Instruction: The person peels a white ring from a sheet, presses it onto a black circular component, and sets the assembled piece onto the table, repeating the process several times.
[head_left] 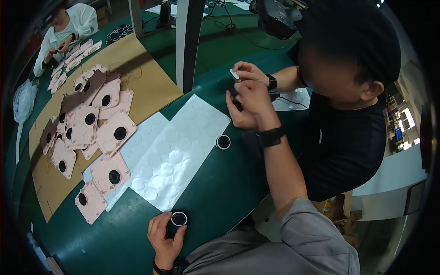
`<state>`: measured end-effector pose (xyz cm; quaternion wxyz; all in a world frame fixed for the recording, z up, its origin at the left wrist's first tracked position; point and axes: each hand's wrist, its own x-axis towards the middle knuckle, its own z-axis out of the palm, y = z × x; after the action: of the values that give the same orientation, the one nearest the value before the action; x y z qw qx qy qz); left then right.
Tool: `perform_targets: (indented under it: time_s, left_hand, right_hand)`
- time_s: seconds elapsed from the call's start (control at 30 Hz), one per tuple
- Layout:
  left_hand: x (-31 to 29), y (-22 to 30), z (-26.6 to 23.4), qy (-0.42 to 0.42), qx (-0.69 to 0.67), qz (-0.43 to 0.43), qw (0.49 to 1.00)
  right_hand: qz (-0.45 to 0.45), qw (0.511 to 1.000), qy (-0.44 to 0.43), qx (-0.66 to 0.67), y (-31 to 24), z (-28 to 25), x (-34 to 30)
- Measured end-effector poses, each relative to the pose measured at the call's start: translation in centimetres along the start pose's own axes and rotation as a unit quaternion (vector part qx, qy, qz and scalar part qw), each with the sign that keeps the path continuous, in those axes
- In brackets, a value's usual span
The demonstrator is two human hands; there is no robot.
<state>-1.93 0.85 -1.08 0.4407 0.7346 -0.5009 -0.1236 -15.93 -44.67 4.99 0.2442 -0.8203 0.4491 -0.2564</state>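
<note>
My left hand point(165, 239), near the front edge of the table, has its thumb and fingers curled round a small round black part with a white rim point(179, 218). My right hand point(250, 104) reaches forward, its fingers bent in round something dark that is mostly hidden. Just beyond it, a co-worker's hand point(251, 72) pinches a small white piece point(234, 74). A second round black part with a white rim point(223, 142) sits on the green table between my hands. White sheets with rows of round outlines point(183, 146) lie to its left.
Several pink plates with black discs point(110, 133) lie heaped on brown cardboard point(151, 73) and over the sheets. A grey post point(187, 46) rises behind. The co-worker in black point(348, 137) is close on my right; another person point(68, 27) sits far left.
</note>
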Motion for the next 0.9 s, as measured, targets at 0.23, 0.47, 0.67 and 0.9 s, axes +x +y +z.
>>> perform_targets:
  time_s: [0.23,0.47,0.67,0.9]
  left_hand:
    - [-0.7,-0.3,0.3,-0.004,-0.002,0.012,1.000]
    - [-0.5,3.2,-3.3,0.031,-0.183,-0.115,0.976]
    - [8.1,10.4,0.9,-0.077,-0.489,-0.233,0.837]
    - [8.5,7.6,4.5,-0.060,-0.608,-0.292,0.736]
  right_hand:
    - [0.163,0.888,0.061,0.426,-1.3,-2.3,-5.8]
    - [0.093,0.922,-0.004,0.377,-9.0,-0.2,-15.4]
    - [-0.212,0.962,0.005,0.172,-10.3,2.3,-20.7]
    - [-0.266,0.947,0.013,0.180,-9.0,2.7,-21.8]
